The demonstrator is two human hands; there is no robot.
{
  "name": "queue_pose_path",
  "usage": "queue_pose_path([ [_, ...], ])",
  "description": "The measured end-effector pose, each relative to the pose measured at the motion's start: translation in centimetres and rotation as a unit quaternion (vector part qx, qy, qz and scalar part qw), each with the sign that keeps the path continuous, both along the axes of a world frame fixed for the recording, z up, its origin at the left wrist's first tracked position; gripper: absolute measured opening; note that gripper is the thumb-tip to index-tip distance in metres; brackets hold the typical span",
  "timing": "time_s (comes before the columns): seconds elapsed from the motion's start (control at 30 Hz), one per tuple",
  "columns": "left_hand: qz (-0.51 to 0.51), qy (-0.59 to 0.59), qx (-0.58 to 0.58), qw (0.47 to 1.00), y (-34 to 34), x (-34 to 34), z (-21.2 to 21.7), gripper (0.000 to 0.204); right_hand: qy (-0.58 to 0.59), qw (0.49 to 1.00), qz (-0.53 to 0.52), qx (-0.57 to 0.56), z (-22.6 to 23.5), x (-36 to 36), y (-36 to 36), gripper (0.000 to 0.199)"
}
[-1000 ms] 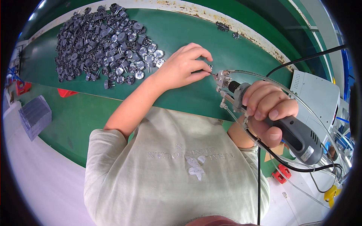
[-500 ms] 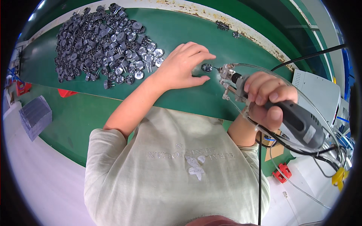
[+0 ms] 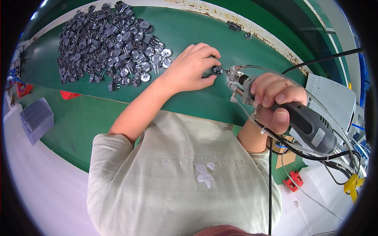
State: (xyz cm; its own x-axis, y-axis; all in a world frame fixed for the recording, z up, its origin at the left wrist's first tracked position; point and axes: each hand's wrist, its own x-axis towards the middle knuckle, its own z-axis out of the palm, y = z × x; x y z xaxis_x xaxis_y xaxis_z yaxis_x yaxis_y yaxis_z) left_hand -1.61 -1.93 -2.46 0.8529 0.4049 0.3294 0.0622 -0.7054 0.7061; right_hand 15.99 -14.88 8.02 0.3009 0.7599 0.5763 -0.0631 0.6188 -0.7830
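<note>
My right hand [image 3: 277,96] is wrapped round a dark grey powered screwdriver [image 3: 311,128] with a metal nose [image 3: 235,76] and clear tubes. The tool lies nearly level, its nose pointing left. Its thin tip is at the right side of a small round black part [image 3: 217,70], which has a shiny clear face. My left hand [image 3: 191,70] comes from the left, with thumb and index finger closed in on either side of this part. A large heap of similar dark round parts [image 3: 102,43], several with prongs, lies on the green table [image 3: 173,25] left of my hand.
A rusty white rail [image 3: 220,13] runs along the table's far edge, with a few dark parts [image 3: 234,26] near it. A black cable [image 3: 323,61] and a grey-white machine [image 3: 330,100] are at the right. A blue-grey box [image 3: 36,120] stands at the left.
My left thumb and fingers have drawn together around the round part. The screwdriver has shifted slightly left, bringing its tip up to the part.
</note>
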Motion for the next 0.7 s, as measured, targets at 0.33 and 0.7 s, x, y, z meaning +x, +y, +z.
queue_pose_path([
  [0.33,-0.002,-0.001,0.004,1.000,0.0,0.0,-0.1,0.030,-0.006,1.000,0.000,-0.004,0.1,0.0,0.1,0.034],
  [0.7,-0.016,-0.001,0.001,1.000,0.0,-0.1,-0.2,0.028,-0.062,0.998,-0.008,-0.021,0.0,-1.1,1.2,0.024],
])
